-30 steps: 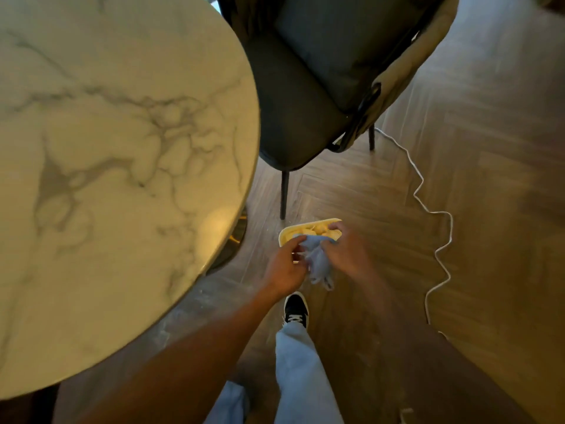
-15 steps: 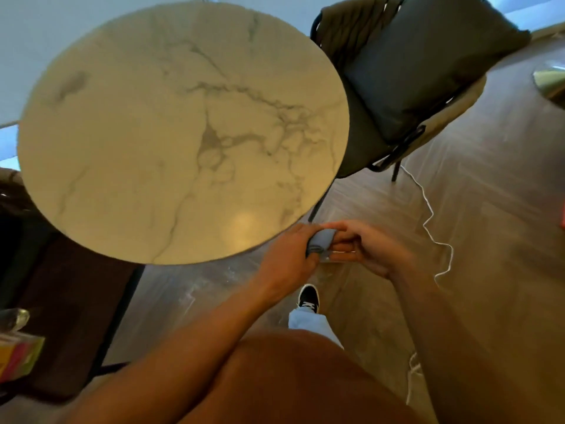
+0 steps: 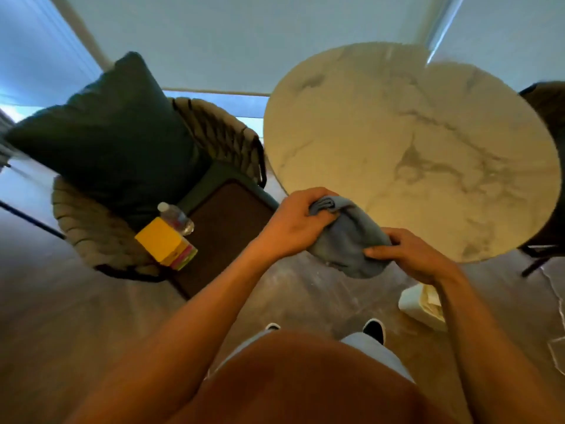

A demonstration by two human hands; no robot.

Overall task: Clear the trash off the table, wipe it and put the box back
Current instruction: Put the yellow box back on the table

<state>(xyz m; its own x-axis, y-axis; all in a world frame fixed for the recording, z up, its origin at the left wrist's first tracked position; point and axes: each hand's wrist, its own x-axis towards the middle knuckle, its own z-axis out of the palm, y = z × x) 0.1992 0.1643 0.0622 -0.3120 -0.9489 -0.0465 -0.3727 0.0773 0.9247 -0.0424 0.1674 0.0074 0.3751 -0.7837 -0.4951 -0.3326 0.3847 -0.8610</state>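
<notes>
Your left hand (image 3: 293, 228) grips the upper end of a bunched blue cloth (image 3: 348, 240), fingers curled into its folds; your right hand (image 3: 409, 258) pinches the lower end, so the cloth's long axis runs from upper left to lower right between them. The cloth overlaps the near edge of the round marble tabletop (image 3: 412, 142), which lies directly ahead and slightly right, so your right hand is likely the nearer for wiping. The yellow box (image 3: 165, 243) stands on the chair seat (image 3: 226, 215) to your left, beside a water bottle (image 3: 177, 218). A white bin (image 3: 412, 304) sits on the floor below your right forearm.
</notes>
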